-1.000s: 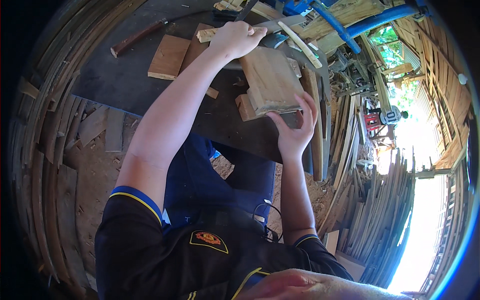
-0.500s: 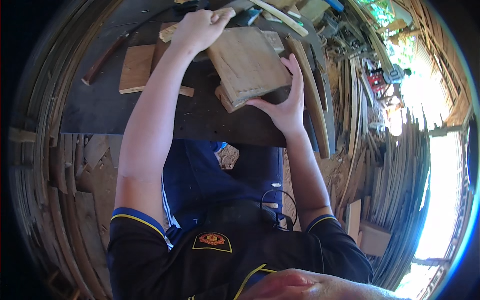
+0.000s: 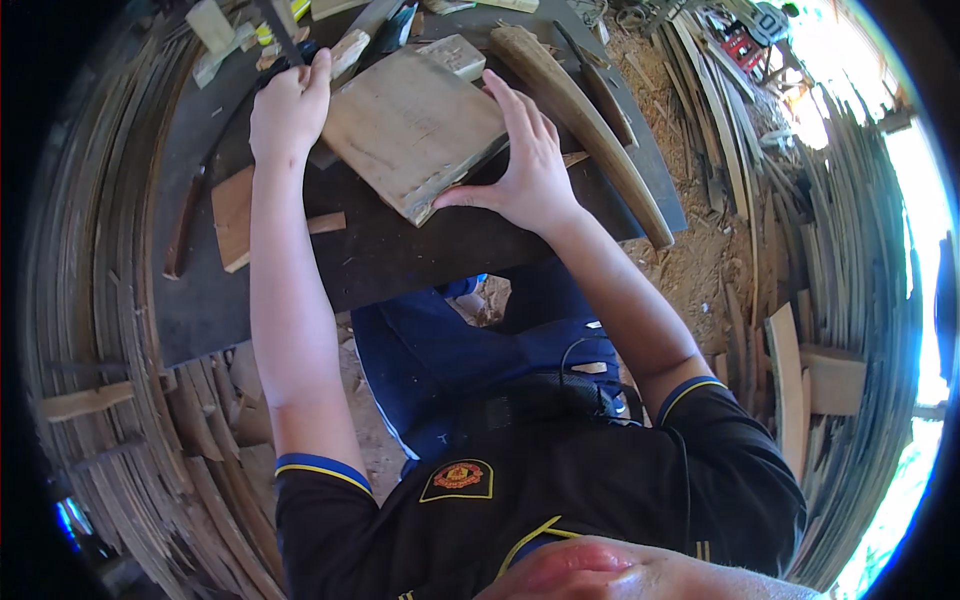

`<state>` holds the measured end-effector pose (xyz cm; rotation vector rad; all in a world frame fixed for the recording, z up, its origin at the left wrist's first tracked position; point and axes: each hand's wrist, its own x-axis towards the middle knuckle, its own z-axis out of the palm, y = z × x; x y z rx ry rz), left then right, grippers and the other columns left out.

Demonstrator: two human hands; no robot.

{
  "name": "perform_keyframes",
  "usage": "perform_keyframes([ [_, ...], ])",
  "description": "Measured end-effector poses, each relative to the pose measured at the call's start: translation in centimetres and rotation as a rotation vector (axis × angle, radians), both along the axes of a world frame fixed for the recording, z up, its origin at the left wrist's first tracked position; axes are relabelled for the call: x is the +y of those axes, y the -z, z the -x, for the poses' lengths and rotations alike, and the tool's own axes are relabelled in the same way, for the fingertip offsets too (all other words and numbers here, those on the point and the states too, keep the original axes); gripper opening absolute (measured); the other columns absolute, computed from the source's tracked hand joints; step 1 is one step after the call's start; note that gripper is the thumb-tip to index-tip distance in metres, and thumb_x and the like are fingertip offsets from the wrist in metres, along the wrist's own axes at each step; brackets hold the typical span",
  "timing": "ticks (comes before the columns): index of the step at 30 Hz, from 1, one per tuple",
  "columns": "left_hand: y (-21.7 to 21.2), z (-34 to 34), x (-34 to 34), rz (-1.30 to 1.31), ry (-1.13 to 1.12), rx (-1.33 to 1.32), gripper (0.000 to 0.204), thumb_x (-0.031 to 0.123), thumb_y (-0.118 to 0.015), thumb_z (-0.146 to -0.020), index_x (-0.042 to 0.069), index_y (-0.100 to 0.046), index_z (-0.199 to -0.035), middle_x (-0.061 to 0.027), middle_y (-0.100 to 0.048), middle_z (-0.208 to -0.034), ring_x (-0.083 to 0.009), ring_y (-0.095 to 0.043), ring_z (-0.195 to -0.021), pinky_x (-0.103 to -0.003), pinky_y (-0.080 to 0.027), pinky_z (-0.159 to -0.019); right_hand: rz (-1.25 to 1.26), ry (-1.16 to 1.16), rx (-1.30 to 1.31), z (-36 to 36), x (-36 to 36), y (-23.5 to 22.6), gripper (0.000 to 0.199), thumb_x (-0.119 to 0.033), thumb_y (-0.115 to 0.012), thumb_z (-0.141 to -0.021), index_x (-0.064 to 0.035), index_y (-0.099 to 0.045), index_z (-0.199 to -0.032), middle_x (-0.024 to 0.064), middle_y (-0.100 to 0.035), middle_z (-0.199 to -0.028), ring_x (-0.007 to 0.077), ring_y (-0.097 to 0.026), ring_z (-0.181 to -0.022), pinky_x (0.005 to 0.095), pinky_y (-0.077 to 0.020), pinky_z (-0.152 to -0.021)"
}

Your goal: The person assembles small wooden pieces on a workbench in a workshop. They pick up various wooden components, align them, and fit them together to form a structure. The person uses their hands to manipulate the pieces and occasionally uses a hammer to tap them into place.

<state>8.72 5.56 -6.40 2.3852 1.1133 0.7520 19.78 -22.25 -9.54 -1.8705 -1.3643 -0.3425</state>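
A thick, pale, squarish wooden board lies tilted on the dark worktable. My right hand spans its right side, thumb at the near corner and fingertips by the right corner. My left hand is beyond the board's left corner, closed around a long, narrow dark tool that points away from me; its kind is unclear. Behind the board are a small wooden block and a lighter wood piece.
A curved wooden bar and a dark-bladed tool lie at the right. Left are a reddish-handled tool, a brown wood piece and a small strip. Stacked planks stand at the right.
My left hand has let go of the small wood piece at the board's far edge and moved left, closing on the dark tool. My right hand stays at the board. My view has shifted.
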Motion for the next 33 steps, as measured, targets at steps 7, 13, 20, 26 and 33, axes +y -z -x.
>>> perform_keyframes([
  [7, -0.3, 0.1, -0.1, 0.002, 0.037, 0.007, 0.065, 0.064, -0.048, -0.099, 0.006, -0.076, -0.107, -0.021, -0.074, -0.108, -0.0401, -0.069, -0.109, -0.046, -0.054, -0.094, 0.037, 0.048, -0.006, 0.3, 0.2, 0.3, 0.138, -0.07, -0.092, -0.049, -0.0083, -0.033, -0.158, 0.0168, -0.06, -0.136, 0.0362, -0.055, -0.131, 0.0525, -0.034, -0.116],
  [13, 0.0, 0.0, -0.2, -0.021, 0.004, 0.037, 0.06, 0.061, -0.05, -0.099, 0.008, -0.078, -0.109, -0.0207, -0.075, -0.108, -0.0391, -0.07, -0.108, -0.047, -0.054, -0.094, 0.062, 0.131, -0.012, 0.9, -0.2, 0.0, 0.131, -0.072, -0.091, -0.051, -0.0107, -0.04, -0.155, 0.0152, -0.059, -0.136, 0.0324, -0.056, -0.13, 0.0499, -0.0342, -0.112],
  [20, -0.2, -0.1, -0.5, -0.041, 0.048, -0.025, 0.058, 0.06, -0.051, -0.1, 0.008, -0.078, -0.103, -0.0211, -0.075, -0.1, -0.0394, -0.072, -0.1, -0.047, -0.054, -0.088, 0.038, 0.049, 0.003, 0.5, -0.3, 0.1, 0.121, -0.066, -0.092, -0.055, -0.0134, -0.044, -0.153, 0.0136, -0.058, -0.138, 0.0308, -0.053, -0.133, 0.0498, -0.0339, -0.112],
  [26, 0.7, 0.1, -0.3, -0.037, 0.073, -0.171, 0.049, 0.05, -0.055, -0.101, 0.008, -0.08, -0.098, -0.0192, -0.075, -0.092, -0.0358, -0.073, -0.093, -0.043, -0.054, -0.084, -0.049, -0.133, 0.159, -0.5, -0.3, 0.0, 0.111, -0.054, -0.095, -0.061, -0.0129, -0.045, -0.151, 0.0131, -0.058, -0.137, 0.0324, -0.054, -0.132, 0.0511, -0.0353, -0.112],
  [33, 0.6, -0.4, -0.7, -0.059, 0.087, -0.276, 0.043, 0.041, -0.058, -0.102, 0.005, -0.079, -0.096, -0.0168, -0.075, -0.084, -0.0301, -0.071, -0.076, -0.04, -0.054, -0.074, -0.085, -0.238, 0.254, -2.3, 0.1, 0.0, 0.105, -0.042, -0.098, -0.061, -0.0108, -0.048, -0.148, 0.0143, -0.057, -0.142, 0.034, -0.053, -0.135, 0.0478, -0.0376, -0.115],
])
